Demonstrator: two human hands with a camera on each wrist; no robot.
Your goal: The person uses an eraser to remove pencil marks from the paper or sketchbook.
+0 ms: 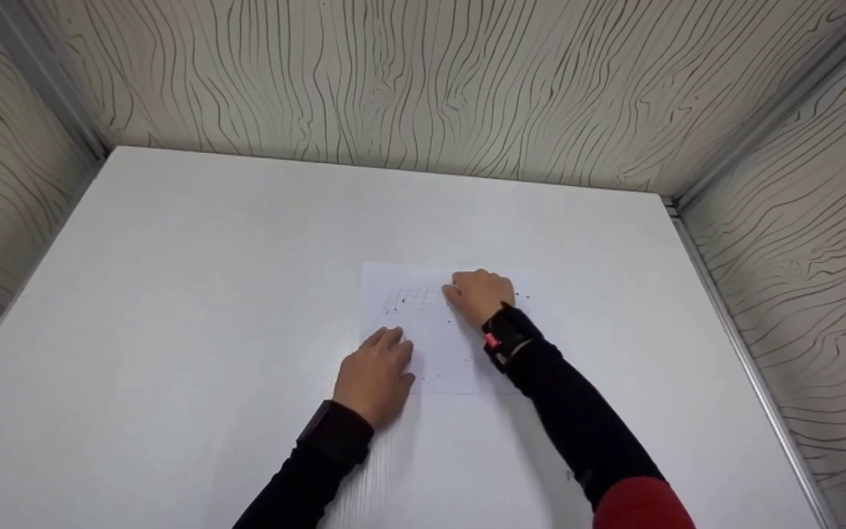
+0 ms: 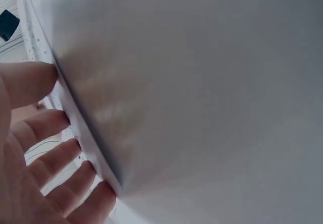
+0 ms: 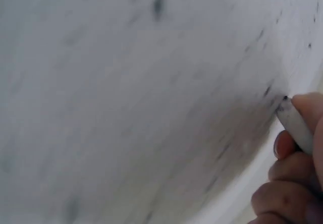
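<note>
White tabletop (image 1: 195, 308), patterned walls on 3 sides. Nearest: 2 dark sleeves reaching in, red sleeve (image 1: 643, 503) higher on the right arm, dark band at each wrist.

Left-hand grip (image 1: 375, 378): released, fingers loosely spread over the near left part of 1 white sheet of paper (image 1: 438, 345). Pinches nothing; reads as a steadying hand. Paper lies flat on the tabletop. Dark specks scattered across it, probably rubbing crumbs.

Farther up the sheet, right-hand grip (image 1: 480, 295): clenched around what looks like a small whitish eraser (image 3: 297, 128), thumb and fingers pinching it, smudged tip down at the paper. Eraser shows only from the right wrist; the hand hides it in the head view. Whether the tip presses or just skims, cannot tell.

Just left of that hand, toward the sheet's far edge: faint pencilled grid (image 1: 416, 297), lines legible.

Step in hand, by my judgement: rubbing out pencil marks, unfinished while the grid shows. Next move would call for working the eraser leftward over those lines in short strokes, left fingers bearing down so the sheet does not ruck or slide.

Farthest: wood-grain wall (image 1: 364, 81) beyond the tabletop's far edge.
</note>
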